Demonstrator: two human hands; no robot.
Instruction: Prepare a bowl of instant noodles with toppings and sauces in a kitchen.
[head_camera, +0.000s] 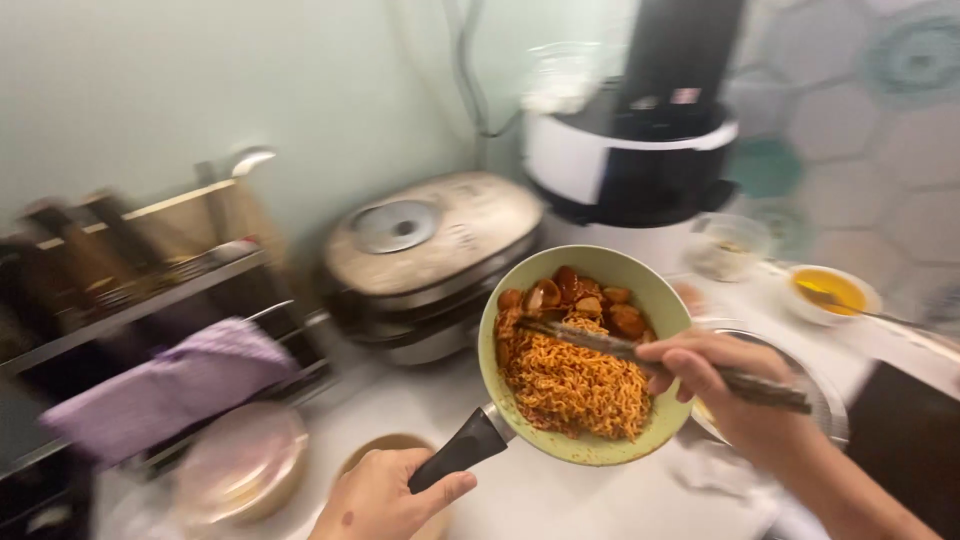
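Now left hand (385, 495) grips tilted pan (590, 445) handle.

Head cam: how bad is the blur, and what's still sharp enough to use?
Head view: heavy motion blur on the rack and cookers; pan, noodles, left hand and right hand with chopsticks fairly sharp; lighting soft, no harsh glare.

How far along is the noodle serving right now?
Cooked: the noodles look sauced and ready. In hand: the left hand tilts the green pan by its black handle, and the right hand holds chopsticks over the noodles. Left: all the noodles remain in the pan; the dish beneath is mostly hidden.
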